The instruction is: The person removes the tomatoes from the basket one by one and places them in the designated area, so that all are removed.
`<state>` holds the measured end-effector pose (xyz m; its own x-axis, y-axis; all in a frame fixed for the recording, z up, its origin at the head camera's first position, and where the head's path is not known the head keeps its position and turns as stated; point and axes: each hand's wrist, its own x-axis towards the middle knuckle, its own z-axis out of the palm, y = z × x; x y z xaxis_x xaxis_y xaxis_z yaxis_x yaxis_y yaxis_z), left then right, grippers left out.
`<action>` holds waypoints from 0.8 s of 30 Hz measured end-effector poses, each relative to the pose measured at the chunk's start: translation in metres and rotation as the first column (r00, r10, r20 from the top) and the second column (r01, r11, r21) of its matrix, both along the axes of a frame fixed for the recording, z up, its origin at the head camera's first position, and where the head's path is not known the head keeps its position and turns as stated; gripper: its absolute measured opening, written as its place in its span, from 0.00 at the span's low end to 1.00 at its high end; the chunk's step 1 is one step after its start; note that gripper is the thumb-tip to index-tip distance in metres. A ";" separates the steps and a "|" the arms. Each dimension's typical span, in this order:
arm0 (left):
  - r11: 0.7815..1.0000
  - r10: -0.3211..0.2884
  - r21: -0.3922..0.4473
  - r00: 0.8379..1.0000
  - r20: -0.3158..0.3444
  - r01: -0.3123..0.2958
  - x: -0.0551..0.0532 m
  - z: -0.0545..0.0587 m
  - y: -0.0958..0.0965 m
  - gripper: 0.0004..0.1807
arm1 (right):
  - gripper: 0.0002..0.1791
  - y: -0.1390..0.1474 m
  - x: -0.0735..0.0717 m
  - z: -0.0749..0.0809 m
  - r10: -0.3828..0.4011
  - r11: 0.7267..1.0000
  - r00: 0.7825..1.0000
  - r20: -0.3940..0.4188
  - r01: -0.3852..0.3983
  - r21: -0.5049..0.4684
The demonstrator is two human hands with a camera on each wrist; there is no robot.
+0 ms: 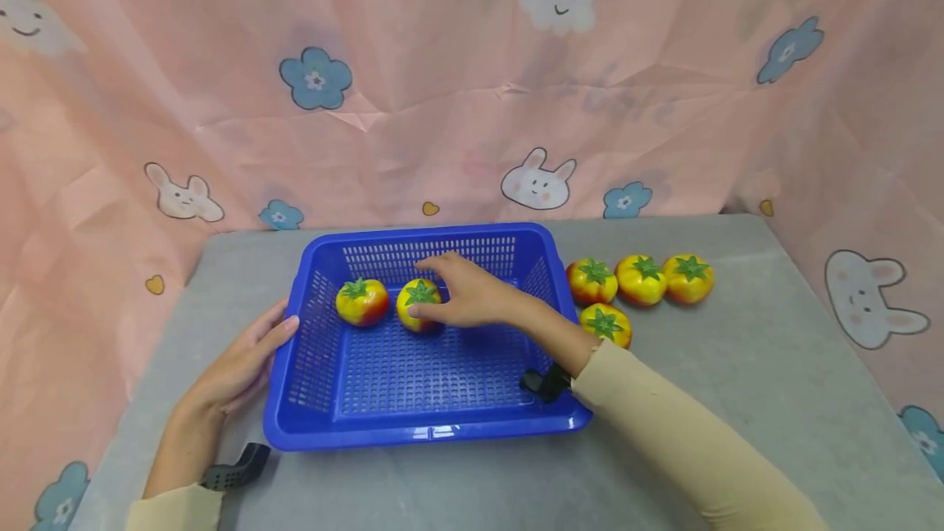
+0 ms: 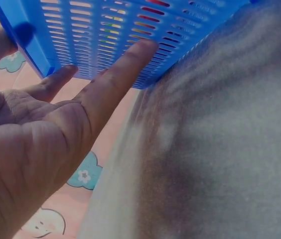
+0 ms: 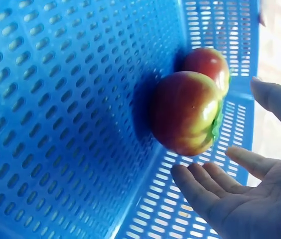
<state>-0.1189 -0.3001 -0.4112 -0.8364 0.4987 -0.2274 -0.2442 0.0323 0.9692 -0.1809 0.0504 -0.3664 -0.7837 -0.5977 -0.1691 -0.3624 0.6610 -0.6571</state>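
Note:
A blue plastic basket point(image 1: 435, 433) with slotted walls stands on the grey table. Inside it, near the back wall, sit two yellow-red tomatoes with green star-shaped tops, a left one point(image 1: 362, 302) and a right one point(image 1: 413, 301). My right hand point(image 1: 472, 293) is over the right tomato, thumb and fingers spread around it. In the right wrist view, a gap shows between those fingers point(image 3: 200, 186) and the nearer tomato point(image 3: 185, 113). At the basket's left side, my left hand point(image 1: 239, 363) holds the rim, thumb over it and fingers against the outer wall point(image 2: 93, 35).
Several more tomatoes point(image 1: 642, 280) lie on the table point(image 1: 760, 383) just right of the basket, three in a back row and another point(image 1: 606, 324) in front, close to the basket wall. A pink patterned cloth point(image 1: 442, 105) hangs behind and along both sides.

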 end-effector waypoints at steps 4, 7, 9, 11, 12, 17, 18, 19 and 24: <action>1.000 -0.003 -0.011 1.000 0.002 0.003 0.000 0.000 0.000 0.38 | 0.40 -0.002 0.000 -0.003 0.009 1.000 1.000 -0.011 -0.009 0.014; 1.000 -0.007 -0.006 1.000 0.005 0.007 0.000 0.001 -0.001 0.38 | 0.40 -0.004 0.000 -0.004 0.001 1.000 1.000 -0.002 0.000 0.025; 1.000 -0.011 0.004 1.000 0.000 0.011 0.001 0.002 -0.003 0.38 | 0.40 -0.005 -0.001 -0.006 -0.003 1.000 1.000 0.004 0.003 0.030; 1.000 -0.015 0.016 1.000 -0.004 0.015 0.001 0.002 -0.004 0.38 | 0.40 -0.006 -0.002 -0.007 -0.004 0.999 1.000 0.008 0.003 0.033; 1.000 -0.018 0.021 1.000 -0.006 0.018 0.001 0.002 -0.005 0.38 | 0.40 -0.007 -0.002 -0.008 -0.004 0.999 1.000 0.007 0.004 0.033; 0.999 -0.030 0.031 0.999 -0.013 0.030 0.000 0.003 -0.004 0.38 | 0.40 -0.008 -0.004 -0.011 0.005 0.999 1.000 0.009 -0.006 0.040; 0.999 -0.030 0.032 0.999 -0.012 0.030 0.000 0.003 -0.004 0.38 | 0.40 -0.008 -0.004 -0.011 0.008 0.999 1.000 0.012 -0.008 0.043; 0.999 -0.031 0.032 0.999 -0.012 0.031 -0.001 0.002 -0.004 0.38 | 0.40 -0.008 -0.003 -0.011 0.008 0.999 1.000 0.015 -0.009 0.045; 0.998 -0.042 0.044 0.999 -0.017 0.042 -0.001 0.001 -0.003 0.38 | 0.43 -0.011 -0.001 -0.012 0.019 0.999 1.000 0.018 -0.020 0.050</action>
<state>-0.1194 -0.3029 -0.4104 -0.8178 0.5429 -0.1911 -0.2282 -0.0011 0.9736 -0.1815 0.0394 -0.3782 -0.7687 -0.6032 -0.2128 -0.3644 0.6863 -0.6295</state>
